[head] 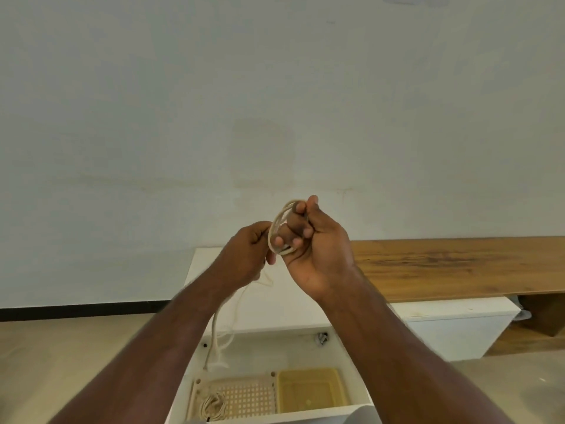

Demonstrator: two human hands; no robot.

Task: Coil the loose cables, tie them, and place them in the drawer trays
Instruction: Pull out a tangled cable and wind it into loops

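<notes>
Both hands are raised in front of the white wall, holding a cream cable (276, 223). My right hand (308, 240) grips a small coil of it, with the loops wound around the fingers. My left hand (249, 255) pinches the cable just left of the coil, and the loose tail hangs down from it toward the open drawer (263, 350). In the drawer lie a perforated beige tray (253, 396), with a tied cream coil (212, 405) in its left corner, and a yellow tray (312, 390) to its right.
The drawer belongs to a low white cabinet (443, 328). A long wooden bench top (458, 264) runs to the right above it. The floor is pale, and a dark skirting line runs along the wall at the left.
</notes>
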